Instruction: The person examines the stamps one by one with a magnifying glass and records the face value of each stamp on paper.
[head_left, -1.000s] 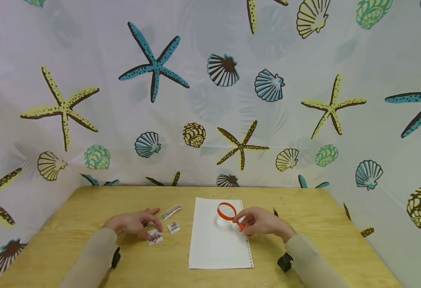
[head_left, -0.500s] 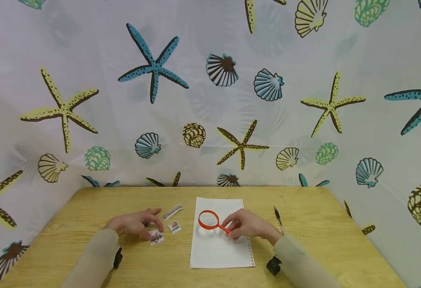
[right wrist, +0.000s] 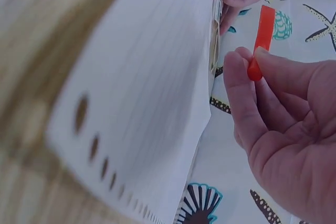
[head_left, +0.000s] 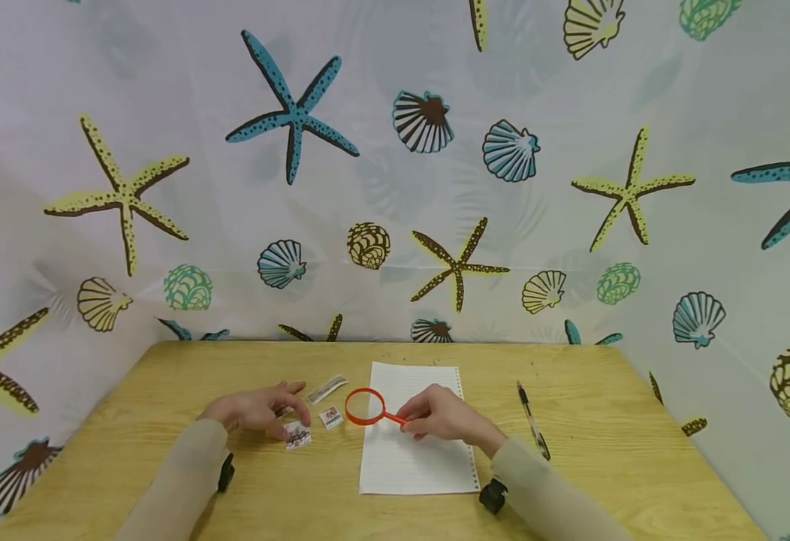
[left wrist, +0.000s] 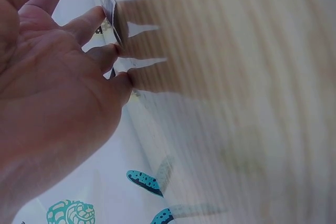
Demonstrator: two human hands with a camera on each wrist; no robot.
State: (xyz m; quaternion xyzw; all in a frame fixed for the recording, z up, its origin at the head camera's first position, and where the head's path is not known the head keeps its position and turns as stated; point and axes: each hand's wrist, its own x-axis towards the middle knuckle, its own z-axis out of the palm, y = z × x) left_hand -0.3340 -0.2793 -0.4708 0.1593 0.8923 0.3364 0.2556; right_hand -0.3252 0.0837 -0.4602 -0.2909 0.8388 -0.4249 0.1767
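My right hand pinches the handle of a red magnifying glass between thumb and fingers. Its round lens is held over the left edge of the lined paper, close to the stamps. In the right wrist view the magnifying glass shows edge-on, raised off the sheet. My left hand rests on the table with spread, slightly bent fingers. Its thumb touches a picture stamp, and another stamp is partly hidden beneath the fingers. Fingertips touch a stamp in the left wrist view.
A small stamp and a long narrow one lie between the left hand and the paper. A black-tipped clear pen lies right of the sheet on the wooden table. A shell-patterned curtain surrounds the table.
My right hand has carried the magnifying glass leftward across the paper, its lens swinging toward the stamps. The pen shows fully now. My left hand has stayed in place.
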